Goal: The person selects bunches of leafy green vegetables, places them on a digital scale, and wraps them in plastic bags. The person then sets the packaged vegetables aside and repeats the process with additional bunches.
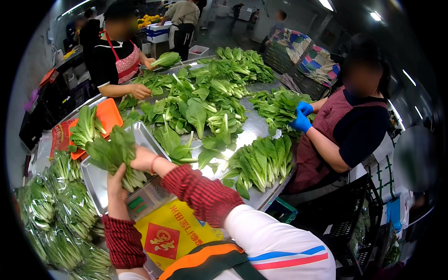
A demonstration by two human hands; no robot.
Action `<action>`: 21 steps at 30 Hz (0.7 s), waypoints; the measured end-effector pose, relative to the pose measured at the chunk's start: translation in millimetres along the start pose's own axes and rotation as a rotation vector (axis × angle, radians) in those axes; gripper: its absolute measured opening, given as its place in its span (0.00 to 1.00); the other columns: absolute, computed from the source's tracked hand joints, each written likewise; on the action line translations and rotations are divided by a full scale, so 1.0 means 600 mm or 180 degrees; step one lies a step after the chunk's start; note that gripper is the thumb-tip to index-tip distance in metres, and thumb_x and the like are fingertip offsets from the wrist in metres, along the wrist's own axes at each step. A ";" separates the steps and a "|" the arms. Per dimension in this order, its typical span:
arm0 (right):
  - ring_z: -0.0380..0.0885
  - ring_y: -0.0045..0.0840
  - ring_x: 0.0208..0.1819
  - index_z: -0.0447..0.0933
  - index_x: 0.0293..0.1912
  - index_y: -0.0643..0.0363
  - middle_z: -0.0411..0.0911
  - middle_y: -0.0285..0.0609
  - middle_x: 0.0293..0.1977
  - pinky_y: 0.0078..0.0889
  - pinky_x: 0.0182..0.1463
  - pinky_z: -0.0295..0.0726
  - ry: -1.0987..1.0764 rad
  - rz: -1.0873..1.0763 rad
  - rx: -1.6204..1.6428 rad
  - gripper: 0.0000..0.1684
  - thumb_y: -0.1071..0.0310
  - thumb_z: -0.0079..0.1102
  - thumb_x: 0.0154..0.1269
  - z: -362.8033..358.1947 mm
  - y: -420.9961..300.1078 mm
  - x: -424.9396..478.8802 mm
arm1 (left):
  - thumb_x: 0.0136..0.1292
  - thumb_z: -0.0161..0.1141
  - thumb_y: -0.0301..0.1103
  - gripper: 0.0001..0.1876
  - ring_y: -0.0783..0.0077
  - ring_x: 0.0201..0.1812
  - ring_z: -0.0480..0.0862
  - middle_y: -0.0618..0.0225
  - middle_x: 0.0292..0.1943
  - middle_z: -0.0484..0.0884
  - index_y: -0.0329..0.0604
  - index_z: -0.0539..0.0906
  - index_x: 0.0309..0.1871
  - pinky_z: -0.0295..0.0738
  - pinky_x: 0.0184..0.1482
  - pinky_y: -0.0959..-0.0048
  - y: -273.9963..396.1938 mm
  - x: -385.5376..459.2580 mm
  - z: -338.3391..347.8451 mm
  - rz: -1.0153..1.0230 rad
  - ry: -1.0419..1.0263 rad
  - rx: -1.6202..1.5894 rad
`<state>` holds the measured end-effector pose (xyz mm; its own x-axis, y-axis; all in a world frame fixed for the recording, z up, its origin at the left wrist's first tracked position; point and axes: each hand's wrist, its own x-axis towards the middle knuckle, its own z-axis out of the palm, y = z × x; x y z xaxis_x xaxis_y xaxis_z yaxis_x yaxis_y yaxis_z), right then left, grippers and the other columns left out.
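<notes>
Between my left hand point(117, 183) and my right hand point(144, 159) is a bunch of leafy greens point(113, 148), its pale stems pointing down towards me. Both hands grip it over a shallow metal tray point(95, 194) that sits on a weighing scale point(155, 191) with a green-lit display. Beyond the bunch, an orange plastic tray point(109, 113) bears another bunch of greens point(85, 127); a second orange tray appears partly beneath it. Left of the metal tray lie several clear plastic bags of greens point(63, 210). A yellow printed bag point(178, 231) is just below the scale.
Loose greens point(196, 108) are heaped on the metal table point(248, 134), with a neat row of greens point(262, 162) near its right edge. Across the table a person in a pink apron point(124, 63) handles greens; at right another wears blue gloves point(301, 117). Black crates point(353, 224) stand lower right.
</notes>
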<state>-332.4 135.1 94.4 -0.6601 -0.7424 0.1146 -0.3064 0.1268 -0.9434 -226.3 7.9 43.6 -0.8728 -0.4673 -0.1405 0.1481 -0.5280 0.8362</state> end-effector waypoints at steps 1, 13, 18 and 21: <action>0.76 0.36 0.55 0.66 0.59 0.71 0.77 0.57 0.51 0.31 0.59 0.73 -0.0050 -0.0096 0.0233 0.35 0.64 0.64 0.54 0.005 0.028 0.002 | 0.60 0.64 0.24 0.28 0.62 0.51 0.80 0.62 0.54 0.77 0.37 0.67 0.64 0.77 0.53 0.63 -0.001 -0.030 0.024 0.0372 -0.0013 0.0098; 0.62 0.44 0.65 0.65 0.64 0.58 0.65 0.51 0.61 0.42 0.70 0.60 -0.0475 -0.0921 0.0214 0.34 0.66 0.59 0.58 0.172 0.097 -0.328 | 0.46 0.71 0.25 0.36 0.63 0.55 0.77 0.62 0.56 0.77 0.39 0.71 0.62 0.71 0.59 0.65 -0.055 -0.363 -0.058 0.0351 -0.0176 0.1513; 0.69 0.42 0.60 0.72 0.59 0.55 0.71 0.48 0.59 0.40 0.63 0.69 -0.1596 -0.0456 0.0614 0.28 0.62 0.61 0.59 0.169 0.112 -0.353 | 0.43 0.72 0.29 0.36 0.49 0.57 0.75 0.49 0.55 0.75 0.39 0.71 0.60 0.70 0.59 0.61 0.025 -0.371 -0.001 0.0968 -0.0753 0.3977; 0.70 0.43 0.59 0.72 0.58 0.55 0.72 0.49 0.58 0.39 0.61 0.70 -0.1634 -0.0399 0.0351 0.27 0.63 0.60 0.59 0.146 0.115 -0.369 | 0.48 0.63 0.26 0.30 0.49 0.57 0.75 0.48 0.56 0.73 0.41 0.72 0.59 0.68 0.59 0.55 -0.081 -0.405 -0.045 0.1786 -0.0585 0.5611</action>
<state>-147.1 250.9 -23.5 -0.1946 -0.9769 0.0878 -0.2692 -0.0329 -0.9625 -8.9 127.7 22.8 -0.9497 -0.1682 0.2641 -0.0876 0.9524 0.2919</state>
